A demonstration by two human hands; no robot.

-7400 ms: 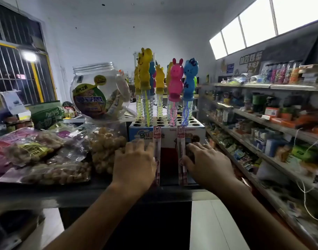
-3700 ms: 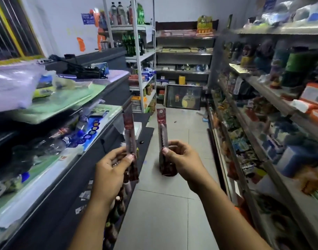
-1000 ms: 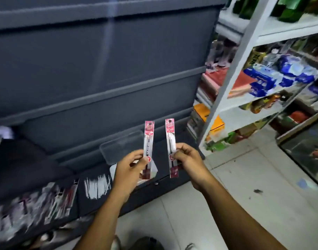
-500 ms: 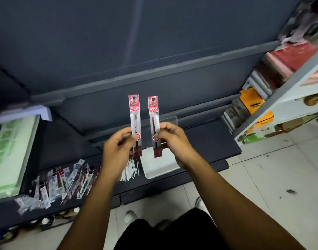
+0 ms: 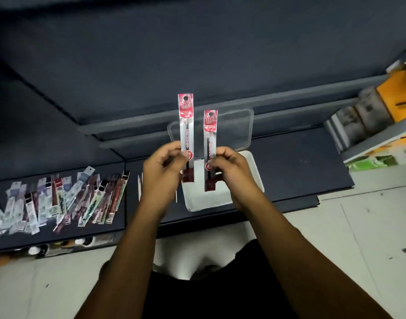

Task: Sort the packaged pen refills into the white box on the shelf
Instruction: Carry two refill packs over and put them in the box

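Black garment (image 5: 220, 293) nearest, at the lower edge, with pale floor (image 5: 363, 238) to either side. Next out, two bare forearms rising to the grips. Left grip (image 5: 165, 166): thumb and fingers pinched on the lower third of the left pack (image 5: 185, 125), held upright, red header on top. Right grip (image 5: 232, 171): clenched likewise on the right pack (image 5: 210, 137), also upright. Change noted: half a second ago both packs stood level, side by side; now the right pack sits lower than the left, its foot over the box (image 5: 222, 200), and both grips have come in over the box instead of short of it. Neither pack released. Box: white, open, on the dark shelf (image 5: 301, 171), directly under the grips; no pack seen in the part of its floor that shows. Clear lid (image 5: 234, 127) stands behind it, tilted against the shelf back. To the left on the same shelf, thin white sticks (image 5: 139, 187) beside the left wrist, then a fanned heap (image 5: 59, 199) of mixed packs, well apart from the box. Reading: carry finished, drop-in the step in hand, right pack likely first; the heap suggests most of the sorting remains.
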